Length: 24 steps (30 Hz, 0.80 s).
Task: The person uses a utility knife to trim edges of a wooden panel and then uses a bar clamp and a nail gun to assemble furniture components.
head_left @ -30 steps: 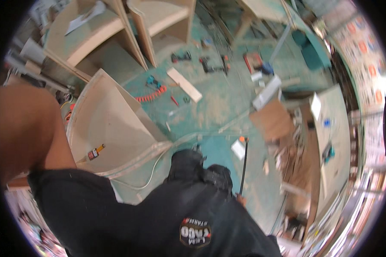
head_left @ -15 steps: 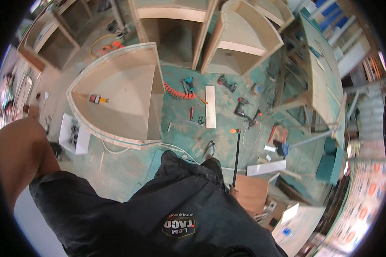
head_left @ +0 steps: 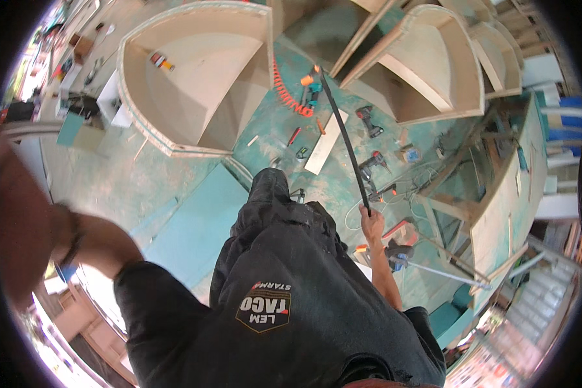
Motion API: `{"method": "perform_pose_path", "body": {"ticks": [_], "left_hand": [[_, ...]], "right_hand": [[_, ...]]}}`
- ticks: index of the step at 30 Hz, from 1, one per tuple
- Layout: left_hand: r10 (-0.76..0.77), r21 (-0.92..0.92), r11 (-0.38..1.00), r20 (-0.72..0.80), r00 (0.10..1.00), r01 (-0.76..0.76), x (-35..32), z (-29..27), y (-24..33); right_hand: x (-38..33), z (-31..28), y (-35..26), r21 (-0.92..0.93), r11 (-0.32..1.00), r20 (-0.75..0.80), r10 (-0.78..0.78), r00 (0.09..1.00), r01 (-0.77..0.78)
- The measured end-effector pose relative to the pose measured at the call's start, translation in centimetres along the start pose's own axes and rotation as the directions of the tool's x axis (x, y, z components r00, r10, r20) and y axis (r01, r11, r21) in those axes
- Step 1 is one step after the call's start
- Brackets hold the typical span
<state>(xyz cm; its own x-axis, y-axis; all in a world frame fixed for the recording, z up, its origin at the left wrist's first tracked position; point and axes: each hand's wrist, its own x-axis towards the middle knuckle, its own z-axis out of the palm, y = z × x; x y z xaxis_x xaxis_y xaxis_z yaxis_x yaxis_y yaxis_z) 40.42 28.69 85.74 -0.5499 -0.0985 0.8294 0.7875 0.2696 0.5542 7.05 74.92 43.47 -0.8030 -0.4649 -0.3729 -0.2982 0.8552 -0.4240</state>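
Note:
My right hand (head_left: 372, 225) is closed around the lower end of a long black bar with an orange end piece, which looks like a bar clamp (head_left: 346, 137). The bar slants up and away over the floor, its orange end near a teal power tool (head_left: 312, 95). At the left edge my left arm (head_left: 22, 213) is bent and raised close to the camera, large and blurred. A dark band (head_left: 76, 236) shows on it. The fingers of my left hand cannot be made out, nor whether they hold anything.
A curved wooden cabinet (head_left: 126, 87) stands ahead to the left, with a small orange-and-black item (head_left: 161, 61) inside. More curved cabinets (head_left: 477, 77) are at the far right. Drills (head_left: 370, 121), a pale board (head_left: 326, 142) and cords lie on the floor. A wooden workbench (head_left: 498, 216) stands right.
My right hand has come up and forward into clear view, lifting the bar away from me. The view has shifted, and my left arm now shows lower and nearer the camera.

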Motion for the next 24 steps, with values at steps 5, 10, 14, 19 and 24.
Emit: {"method": "perform_pose_path", "body": {"ticks": [5,10,14,19,24], "left_hand": [[-0.642,-0.156,0.668,-0.614,0.458,0.727,-16.1,4.6,-14.6],[-0.934,-0.566,0.353,-0.264,0.241,0.745,-24.5,17.3,-23.7],[-0.915,-0.717,0.403,-0.327,0.237,0.568,-21.2,20.8,-23.9],[-0.934,-0.841,0.301,-0.354,-0.037,0.449,-19.6,19.3,-24.5],[-0.822,-0.842,0.506,-0.537,-0.189,0.19,-20.0,20.2,-26.0]], "right_hand": [[5.3,-1.8,-5.0,-0.041,0.949,-0.001,-0.312,0.95,0.312],[8.9,-2.6,-12.1,0.021,0.747,-0.163,-0.653,0.739,0.665],[12.2,-3.1,-14.6,0.027,0.593,-0.068,-0.802,0.593,0.805],[16.3,-4.5,-20.4,0.093,0.312,0.009,-0.95,0.313,0.945],[20.1,-4.2,-26.4,0.139,0.186,0.179,-0.971,0.16,0.973]]}}
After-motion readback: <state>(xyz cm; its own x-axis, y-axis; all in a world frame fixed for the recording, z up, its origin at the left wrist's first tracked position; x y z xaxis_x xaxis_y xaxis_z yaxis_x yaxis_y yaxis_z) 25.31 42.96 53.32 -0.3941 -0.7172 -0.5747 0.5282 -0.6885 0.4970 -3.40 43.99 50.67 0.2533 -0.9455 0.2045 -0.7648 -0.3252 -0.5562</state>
